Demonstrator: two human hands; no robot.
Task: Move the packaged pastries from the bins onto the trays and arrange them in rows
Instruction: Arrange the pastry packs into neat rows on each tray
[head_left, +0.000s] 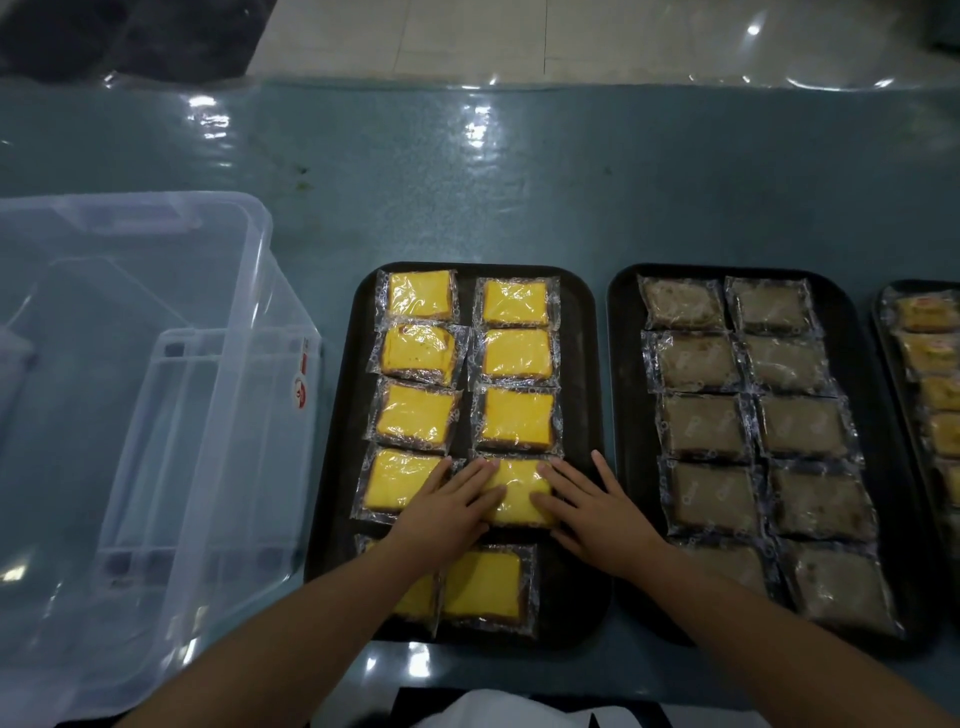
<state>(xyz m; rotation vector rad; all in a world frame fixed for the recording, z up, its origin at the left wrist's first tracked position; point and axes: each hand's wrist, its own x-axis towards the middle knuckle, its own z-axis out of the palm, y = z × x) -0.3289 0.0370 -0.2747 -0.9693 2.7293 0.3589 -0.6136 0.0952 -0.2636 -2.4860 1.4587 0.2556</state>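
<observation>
Though unreadable, a red sticker (302, 387) marks the bin (156, 395).

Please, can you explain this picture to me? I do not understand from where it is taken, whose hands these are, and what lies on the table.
There is one picture, from a camera worn on a person's head, looking down. No machine here: the left hand and right hand lie flat, fingers straight, on a yellow wrapped pastry, pressing it into place; nothing is gripped. It sits on a black tray with two columns of yellow pastries. A second tray to the right holds brown pastries. A third tray shows at the edge. A clear plastic bin stands to the left.
</observation>
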